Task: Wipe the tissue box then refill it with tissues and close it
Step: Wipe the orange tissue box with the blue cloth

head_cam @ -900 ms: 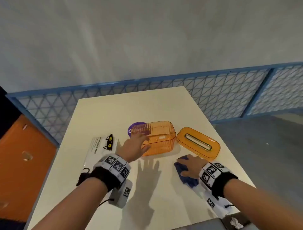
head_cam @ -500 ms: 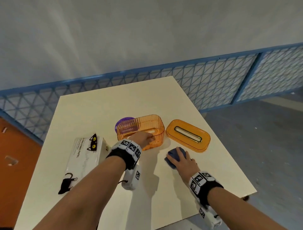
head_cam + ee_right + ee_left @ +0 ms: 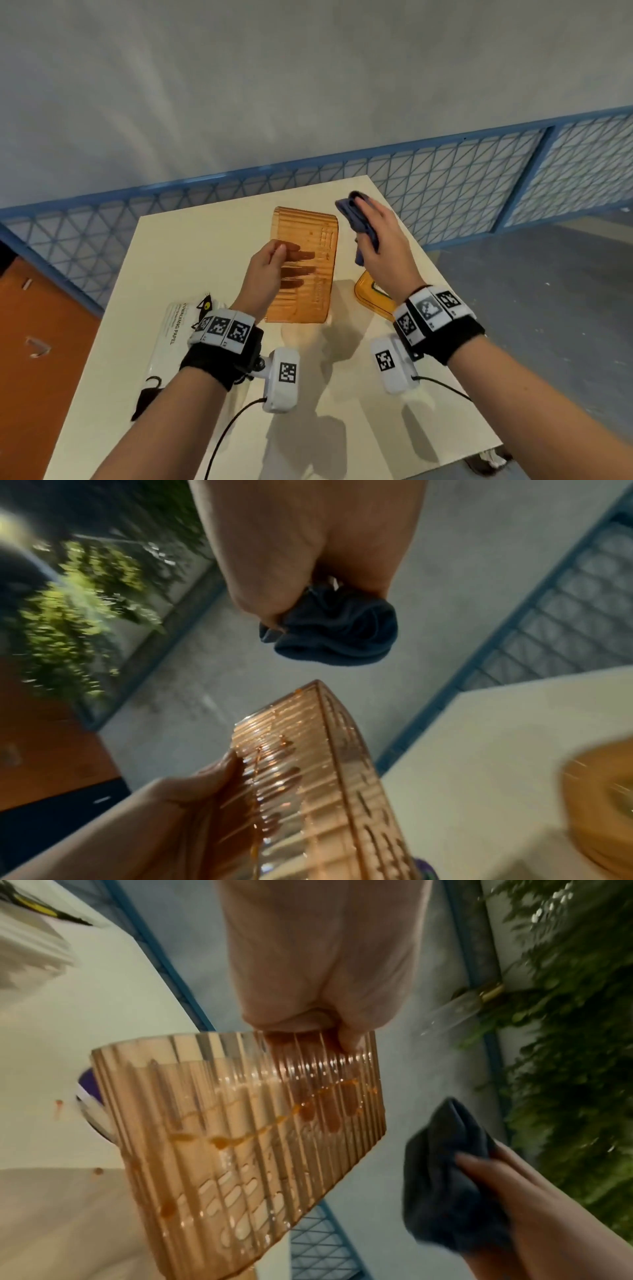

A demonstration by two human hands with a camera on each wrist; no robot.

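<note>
Above a cream table (image 3: 191,246) fenced by a blue mesh railing (image 3: 445,178), we hold the orange ribbed tissue box (image 3: 305,240) up off the surface in our left hand (image 3: 263,274), thumb on the outer wall and fingers curled inside, showing dark through the clear plastic. In the left wrist view, amber streaks and drips run across the box's ribbed wall. Our right hand (image 3: 380,240) hangs just beside the box, apart from it, its fingers clenched round a bunched dark blue cloth (image 3: 356,219). Below that wrist, the box's orange lid (image 3: 371,294) lies flat on the table, partly hidden. At the table's left edge rests a white pack of tissues (image 3: 171,342), printed with black cat figures and the readable words "YUWANYANG PAPEL"; the smaller print beside them is too fine for us to make out. A purple object (image 3: 90,1088) peeks from behind the box in the left wrist view.
</note>
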